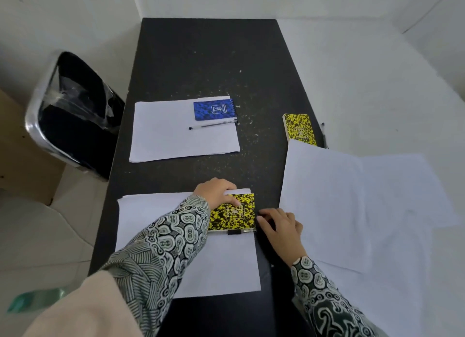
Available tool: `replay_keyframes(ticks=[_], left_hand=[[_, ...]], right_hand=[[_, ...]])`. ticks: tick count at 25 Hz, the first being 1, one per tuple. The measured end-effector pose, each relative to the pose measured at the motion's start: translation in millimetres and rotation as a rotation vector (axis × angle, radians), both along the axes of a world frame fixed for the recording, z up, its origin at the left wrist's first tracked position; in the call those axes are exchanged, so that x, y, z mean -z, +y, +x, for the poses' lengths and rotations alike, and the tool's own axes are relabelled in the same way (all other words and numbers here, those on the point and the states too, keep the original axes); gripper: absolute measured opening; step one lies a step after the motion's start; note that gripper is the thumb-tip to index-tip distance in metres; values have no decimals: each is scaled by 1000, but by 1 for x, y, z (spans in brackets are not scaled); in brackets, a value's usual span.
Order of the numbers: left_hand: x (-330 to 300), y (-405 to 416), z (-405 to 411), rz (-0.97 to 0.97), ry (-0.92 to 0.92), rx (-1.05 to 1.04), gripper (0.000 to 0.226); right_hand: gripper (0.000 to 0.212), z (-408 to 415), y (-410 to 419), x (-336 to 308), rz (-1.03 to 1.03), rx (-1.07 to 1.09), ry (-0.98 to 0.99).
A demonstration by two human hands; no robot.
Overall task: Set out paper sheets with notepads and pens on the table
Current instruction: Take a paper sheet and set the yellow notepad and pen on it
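One place is finished, as far as I can judge: on the far sheet of paper (181, 132) the blue notepad (214, 109) lies at its upper right corner with a pen (213, 125) just below it. I am at the second place now, on the near sheet (161, 210) at my edge of the black table (201, 59). My left hand (216, 192) lies flat with fingers spread over the top left corner of the yellow speckled notepad (235, 217), pressing it down, not pinching anything. My right hand (279, 227) rests at the notepad's right edge, fingers loosely curled against the table; I cannot tell whether it grips anything. A second pen (236, 232) lies along the notepad's lower edge, touching it, so this set looks nearly squared up. What remains, I reckon, is a third place: loose sheets (352, 198) lie overlapped and hanging off the table's right side, with another yellow notepad (299, 129) just beyond them and what may be a third pen (324, 135) at the very edge. A bin with a black liner (73, 112) stands to the left of the table.
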State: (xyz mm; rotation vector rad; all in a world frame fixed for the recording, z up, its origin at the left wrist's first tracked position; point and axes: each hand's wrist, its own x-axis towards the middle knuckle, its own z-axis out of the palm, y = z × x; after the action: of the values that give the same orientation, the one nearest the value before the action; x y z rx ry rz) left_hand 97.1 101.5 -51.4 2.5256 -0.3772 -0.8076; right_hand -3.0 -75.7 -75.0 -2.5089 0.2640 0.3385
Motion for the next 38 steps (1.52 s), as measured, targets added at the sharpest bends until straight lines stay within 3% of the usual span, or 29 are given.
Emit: replay_keyframes(ticks=[6,10,14,19,23,27,29,33,38], left_hand=[[9,1,-6,30,-53,-120,40],[15,4,-7,37,-142,-107,42],[16,1,-12,2,-96,-97,40],[11,-3,-21,14,-172,-126,37],[-6,-10,-33,-162,-249,-294,32],[-29,-47,-51,-428,-114,-412,30],[-28,-74,-59,-424,33,-365,38],[-13,-132,-82,-154,158,-227,52],[0,-152,-95,-238,113,-494,44]], right_hand=[[19,13,22,2,201,238,29],[18,10,25,2,159,204,-3],[4,3,25,0,137,172,-10],[9,1,18,-4,96,111,-38],[25,3,-42,-16,24,439,-194],[49,-9,-126,-22,91,849,-118],[56,-11,-145,-18,192,827,-77],[58,-12,-163,-16,417,756,-35],[41,-16,-199,-25,387,706,-56]])
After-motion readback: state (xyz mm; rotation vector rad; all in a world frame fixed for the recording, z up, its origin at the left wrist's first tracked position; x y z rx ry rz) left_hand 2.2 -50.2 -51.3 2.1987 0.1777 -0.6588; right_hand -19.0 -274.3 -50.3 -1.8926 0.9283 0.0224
